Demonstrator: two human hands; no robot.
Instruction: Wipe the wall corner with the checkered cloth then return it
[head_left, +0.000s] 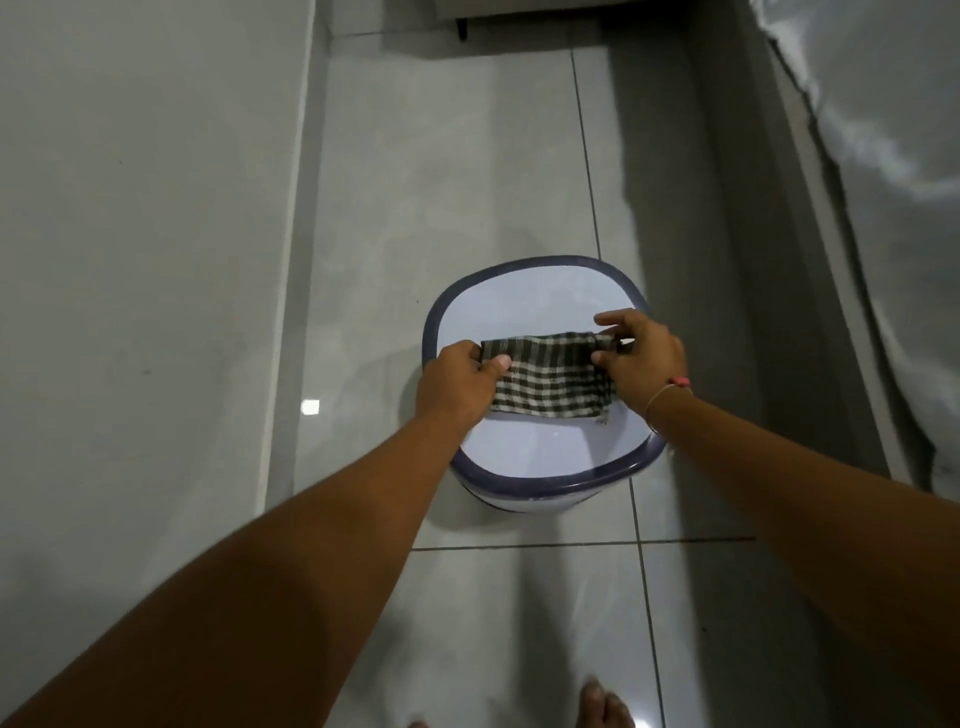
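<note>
your left hand and right hand pinch the checkered cloth by its ends over the stool; a loose pinch could let it slide to the floor.

Open floor lies beyond the stool; a wall closes the left, plastic sheeting the right.

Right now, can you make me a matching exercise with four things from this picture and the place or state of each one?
Things:
1. checkered cloth
2. stool
3. bracelet
4. bare foot

Places or states:
a. on the right wrist
b. stands on the tiled floor
c. at the bottom edge of the view
d. held at both ends by the left hand and right hand

Pairs: 1-d, 2-b, 3-a, 4-c
</note>
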